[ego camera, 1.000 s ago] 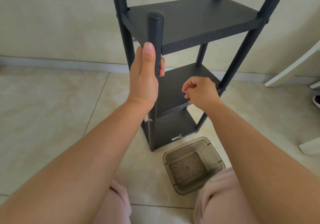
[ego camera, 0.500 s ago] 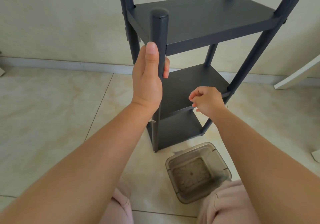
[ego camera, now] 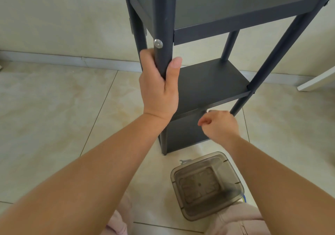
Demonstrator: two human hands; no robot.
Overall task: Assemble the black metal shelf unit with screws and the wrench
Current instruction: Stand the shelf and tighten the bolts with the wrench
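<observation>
The black metal shelf unit (ego camera: 217, 82) stands upright on the tile floor in front of me, with three shelves fixed between four round posts. My left hand (ego camera: 159, 87) grips the near left post just below a silver screw head (ego camera: 158, 43). My right hand (ego camera: 219, 126) hovers lower, by the front edge of the middle shelf, its fingers curled; nothing shows inside them. A small grey wrench-like piece (ego camera: 184, 161) lies on the floor behind the container.
A smoky clear plastic container (ego camera: 233, 175) sits on the floor between the shelf's foot and my knees (ego camera: 235, 220). A wall and skirting run behind the shelf. A white furniture leg (ego camera: 315, 82) slants in at the right.
My left hand slid down the near post, uncovering the screw head. My right hand dropped from the middle shelf toward the lower one. The view moved closer to the shelf.
</observation>
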